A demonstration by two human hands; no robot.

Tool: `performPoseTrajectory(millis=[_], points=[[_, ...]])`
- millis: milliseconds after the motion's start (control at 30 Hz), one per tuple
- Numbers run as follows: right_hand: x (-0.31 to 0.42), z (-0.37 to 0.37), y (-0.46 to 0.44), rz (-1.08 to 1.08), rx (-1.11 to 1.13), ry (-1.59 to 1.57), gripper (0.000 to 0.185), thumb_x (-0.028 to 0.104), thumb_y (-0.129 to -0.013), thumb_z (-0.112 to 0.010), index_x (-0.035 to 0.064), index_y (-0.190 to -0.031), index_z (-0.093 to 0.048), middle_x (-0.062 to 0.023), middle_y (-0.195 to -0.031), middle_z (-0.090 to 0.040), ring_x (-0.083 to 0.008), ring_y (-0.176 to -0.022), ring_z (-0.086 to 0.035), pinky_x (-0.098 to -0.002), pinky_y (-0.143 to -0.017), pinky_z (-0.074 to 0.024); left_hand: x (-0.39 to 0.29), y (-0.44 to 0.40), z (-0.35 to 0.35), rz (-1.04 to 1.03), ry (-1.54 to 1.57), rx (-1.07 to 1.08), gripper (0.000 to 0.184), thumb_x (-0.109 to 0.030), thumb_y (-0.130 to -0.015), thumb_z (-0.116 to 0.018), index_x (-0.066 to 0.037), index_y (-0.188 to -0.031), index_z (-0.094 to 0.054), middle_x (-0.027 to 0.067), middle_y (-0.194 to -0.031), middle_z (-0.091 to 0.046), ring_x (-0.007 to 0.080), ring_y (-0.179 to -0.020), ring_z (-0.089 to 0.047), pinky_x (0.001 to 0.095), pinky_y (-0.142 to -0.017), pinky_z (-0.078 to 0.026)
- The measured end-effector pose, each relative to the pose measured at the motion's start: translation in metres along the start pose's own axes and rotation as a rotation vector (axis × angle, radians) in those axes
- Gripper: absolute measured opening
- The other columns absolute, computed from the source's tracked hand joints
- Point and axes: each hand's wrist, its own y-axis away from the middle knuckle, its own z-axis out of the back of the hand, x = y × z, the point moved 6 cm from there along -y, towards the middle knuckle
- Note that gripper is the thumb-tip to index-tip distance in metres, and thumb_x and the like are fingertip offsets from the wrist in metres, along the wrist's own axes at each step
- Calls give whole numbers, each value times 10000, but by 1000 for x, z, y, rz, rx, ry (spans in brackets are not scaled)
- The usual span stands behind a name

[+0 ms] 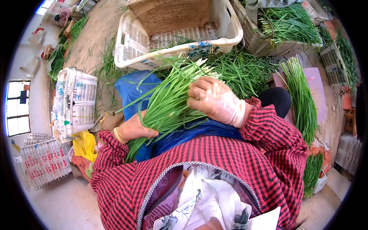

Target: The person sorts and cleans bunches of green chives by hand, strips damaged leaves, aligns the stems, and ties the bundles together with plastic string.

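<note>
A loose bunch of garlic chives lies slantwise over my lap, its pale cut ends pointing up and away from me and its leaf tips hanging down at the left. My left hand, in a thin glove, is closed round the leafy lower part, the thumb across the front. Near the pale stalk ends, my gloved right hand has its fingers curled against the bunch; its fingertips are partly hidden. Blue plastic sheeting covers my lap below the leaves.
Ahead stands a white plastic crate with cardboard in it. Loose chives are heaped beyond my hands. On the right, a bunch of chives rests on a pink board, near a black rounded object. Stacked crates stand left.
</note>
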Motion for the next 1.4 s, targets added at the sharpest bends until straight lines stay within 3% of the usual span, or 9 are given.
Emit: performPoseTrajectory(millis=[200, 267, 367, 500, 667, 867, 1000, 1200, 1400], points=[[-134, -8, 115, -604, 100, 173, 145, 150, -794, -661, 117, -929, -701, -73, -848, -667, -321, -835, -659, -446, -746, -541, -9, 18, 24, -94, -268, -72, 662, -60, -754, -733, -28, -1379, -521, 28, -1245, -625, 117, -1105, -551, 292, -980, -446], [-166, 12, 135, -1074, 580, 254, 258, 254, -835, -701, 107, -1047, -717, -100, -1036, -690, -332, -954, -658, -447, -823, -535, -15, 21, 23, -87, -284, -108, 651, -53, -755, -718, -28, -1376, -522, 29, -1244, -629, 111, -1105, -554, 287, -978, -448], [-124, 46, 82, -682, -158, 51, 611, 510, -778, -751, 27, -1149, -700, -206, -1257, -619, -363, -1168, -585, -461, -1037, -425, -21, 18, 18, -202, -245, -97, 625, -55, -767, -704, -32, -1366, -528, 21, -1207, -638, 103, -1077, -557, 282, -959, -454], [-70, 18, 6, -508, -82, -37, 678, 646, -806, -667, 38, -1099, -733, -250, -1421, -493, -419, -1407, -335, -530, -1165, -222, -37, 10, 13, -179, -308, -141, 593, -64, -779, -697, -33, -1349, -535, 9, -1150, -665, 98, -1021, -578, 283, -926, -474], [-79, -17, -4, -513, -341, -228, 237, 262, -848, -708, 65, -975, -742, -135, -1220, -622, -382, -1286, -479, -486, -1097, -342, -55, 16, 13, -199, -1105, -351, 507, -212, -842, -640, -102, -1328, -545, 125, -1117, -696, 289, -946, -694, 380, -789, -549], [-70, -5, 43, -379, -174, 121, 83, 91, -806, -663, 47, -875, -657, -136, -1076, -616, -332, -1211, -536, -448, -1013, -444, -73, 35, 16, -177, -1247, -527, 515, -243, -853, -626, -141, -1351, -543, 139, -1089, -687, 343, -935, -676, 427, -761, -556], [-143, -40, 130, -1063, 751, 81, 191, 206, -828, -660, 43, -908, -719, -176, -1211, -595, -328, -1235, -528, -433, -1040, -426, -57, 37, 27, -125, -1366, -584, 520, -240, -849, -645, -169, -1356, -552, 112, -1029, -696, 308, -900, -689, 421, -729, -567], [-96, 15, 58, -648, 140, -128, 1073, 695, -723, -715, -113, -1375, -446, -317, -1459, -414, -415, -1395, -375, -466, -1174, -269, -60, 33, 17, -199, -1387, -621, 549, -174, -817, -653, -203, -1356, -553, 96, -1064, -695, 302, -860, -692, 419, -688, -562], [-70, -40, -32, -541, 174, -238, 811, 657, -794, -659, -88, -1113, -620, -287, -1191, -606, -428, -1178, -554, -467, -1062, -389, -59, 24, -1, -280, -1534, -576, 634, -107, -733, -678, -212, -1345, -551, 102, -1163, -668, 289, -816, -682, 415, -650, -549]])
